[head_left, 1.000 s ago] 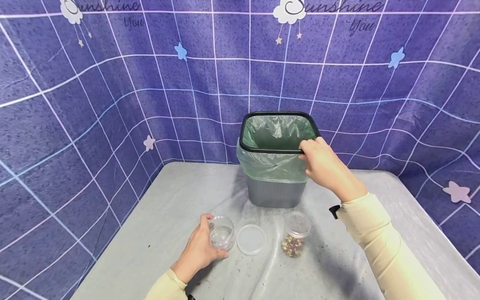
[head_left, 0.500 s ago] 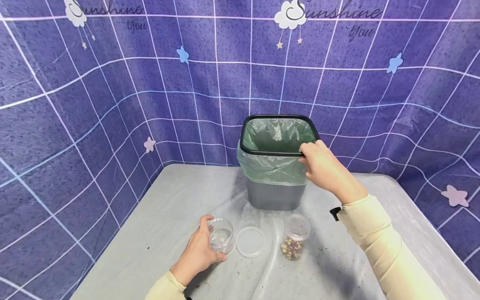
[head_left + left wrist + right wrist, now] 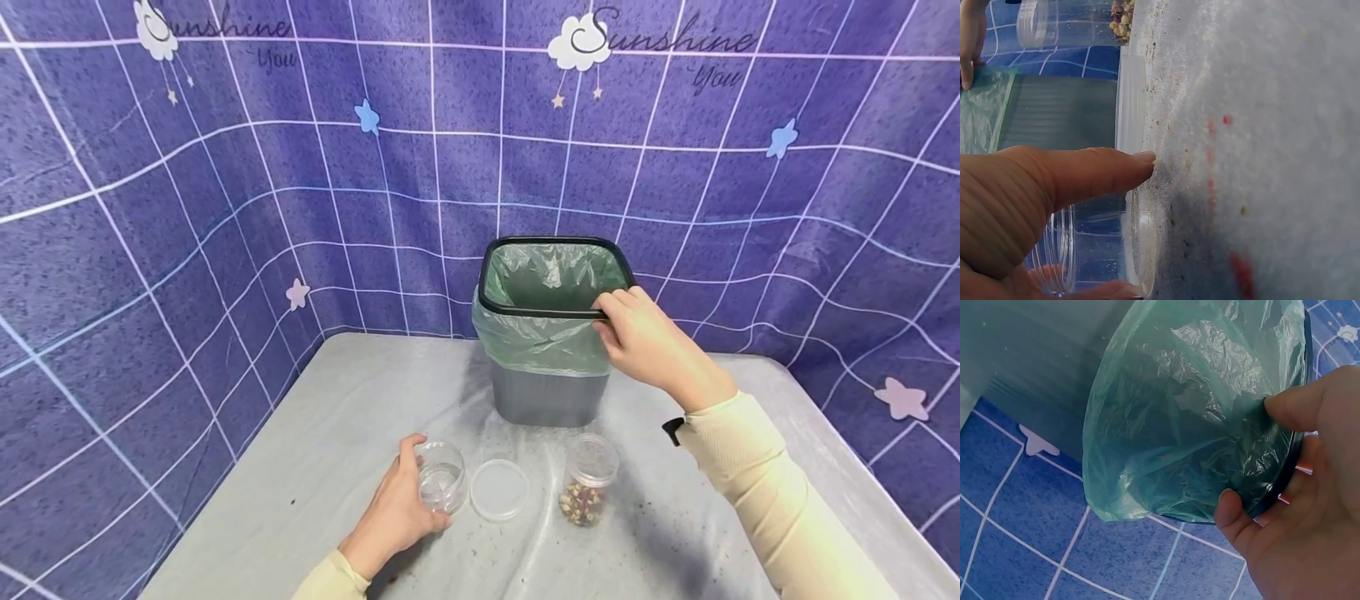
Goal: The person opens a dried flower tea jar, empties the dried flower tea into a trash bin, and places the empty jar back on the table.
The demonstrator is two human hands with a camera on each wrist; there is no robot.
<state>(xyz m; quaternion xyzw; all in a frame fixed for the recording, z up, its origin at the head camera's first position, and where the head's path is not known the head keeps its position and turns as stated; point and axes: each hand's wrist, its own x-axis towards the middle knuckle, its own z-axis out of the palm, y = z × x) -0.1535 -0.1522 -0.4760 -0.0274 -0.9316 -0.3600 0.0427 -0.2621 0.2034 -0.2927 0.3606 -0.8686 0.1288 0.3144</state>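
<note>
My right hand grips the black rim of a grey trash bin at its front right corner. A green plastic liner is folded over the bin's upper wall; in the right wrist view, thumb and fingers press on the liner along the rim. Low on the left, my left hand holds a clear empty jar standing on the table. Its thumb lies along the near side, with other fingers on the opposite side, partly hidden in the left wrist view.
A flat translucent lid lies just right of the empty jar. Farther right stands a lidded clear jar partly filled with dried flower buds. Small crumbs dot the grey table cover. A purple grid-patterned cloth hangs behind.
The head view has tilted slightly, so everything sits a little lower in it. Both hands keep their holds on the bin's rim and the jar.
</note>
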